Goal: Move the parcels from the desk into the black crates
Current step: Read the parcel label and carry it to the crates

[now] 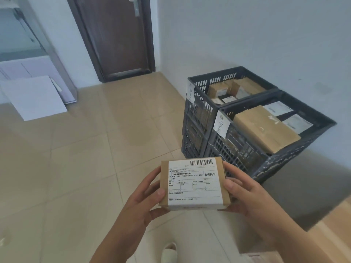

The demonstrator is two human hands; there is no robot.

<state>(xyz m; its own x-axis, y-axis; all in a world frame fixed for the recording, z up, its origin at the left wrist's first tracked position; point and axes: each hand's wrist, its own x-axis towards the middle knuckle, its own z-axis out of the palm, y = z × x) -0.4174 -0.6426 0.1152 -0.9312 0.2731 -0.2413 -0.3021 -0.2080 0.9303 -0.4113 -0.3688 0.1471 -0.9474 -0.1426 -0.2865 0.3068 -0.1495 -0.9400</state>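
Cardboard parcel (193, 184) | between both hands' fingers (159, 192) (label up)

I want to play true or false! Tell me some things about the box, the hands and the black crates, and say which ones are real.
1. Both hands hold one small cardboard parcel. True: the left hand and the right hand grip its sides.
2. The parcel's label faces down. False: the white label with a barcode faces up.
3. The two black crates are empty. False: the near crate and the far crate both hold parcels.
4. Each crate has a white paper tag on it. True.
5. The door behind is wide open. False: it is closed.
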